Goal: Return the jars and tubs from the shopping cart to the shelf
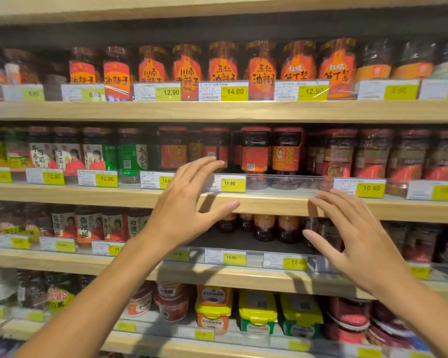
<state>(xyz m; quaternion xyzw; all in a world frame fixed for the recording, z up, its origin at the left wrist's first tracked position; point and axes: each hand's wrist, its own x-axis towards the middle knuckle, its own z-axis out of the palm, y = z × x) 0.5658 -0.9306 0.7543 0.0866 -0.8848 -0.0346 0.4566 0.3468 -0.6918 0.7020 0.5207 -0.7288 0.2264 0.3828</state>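
This was a grocery shop aisle. Wooden shelves ran in tiers, each packed with rows of red-labelled sauce jars and, on the lowest tier, yellow-lidded tubs. Yellow price tags reading 12.90, 14.00 and 11.90 lined the front edges behind clear plastic rails.

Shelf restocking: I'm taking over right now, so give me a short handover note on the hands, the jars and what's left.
Left hand: open, empty, fingers spread in front of the second shelf.
Right hand: open, empty, beside that shelf's front edge.
Jars: two stand upright on the second shelf between the hands, behind the clear rail.
Cart: out of view, so I cannot tell what is left to return.
Gap: the third shelf has free space in front of its back jars.
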